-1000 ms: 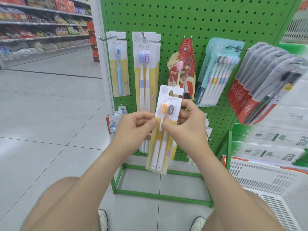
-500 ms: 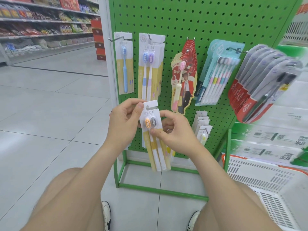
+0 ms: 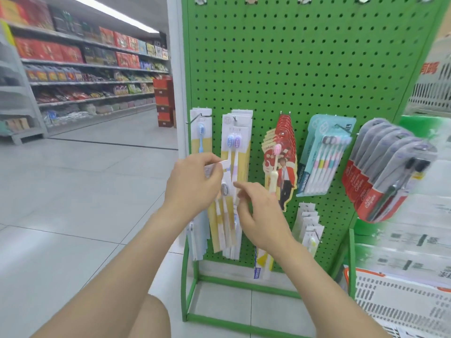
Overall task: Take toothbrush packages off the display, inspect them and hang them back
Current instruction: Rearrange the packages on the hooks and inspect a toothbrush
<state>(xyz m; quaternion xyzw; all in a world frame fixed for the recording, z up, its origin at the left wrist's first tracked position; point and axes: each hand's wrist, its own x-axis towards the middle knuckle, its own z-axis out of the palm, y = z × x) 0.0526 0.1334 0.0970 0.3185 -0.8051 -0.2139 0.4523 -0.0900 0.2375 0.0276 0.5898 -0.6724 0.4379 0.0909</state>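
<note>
Head view: left hand [image 3: 192, 184] grip pinches top of white-and-yellow two-toothbrush card pack [image 3: 224, 191], right hand [image 3: 262, 215] grip unclear; probably rehang step, next needs hole-to-hook alignment on green pegboard [image 3: 292, 69].

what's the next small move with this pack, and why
The left hand pinches the two-brush pack by its top, at the pegboard below the upper row, right hand beside it. So probably: ease its top tab onto a lower hook, which is hidden.

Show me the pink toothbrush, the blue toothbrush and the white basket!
pink toothbrush [image 3: 277, 149]: head view, on its bristle end.
blue toothbrush [image 3: 200, 129]: head view, on its bristle end.
white basket [image 3: 395, 301]: head view, on its slotted wall.
</note>
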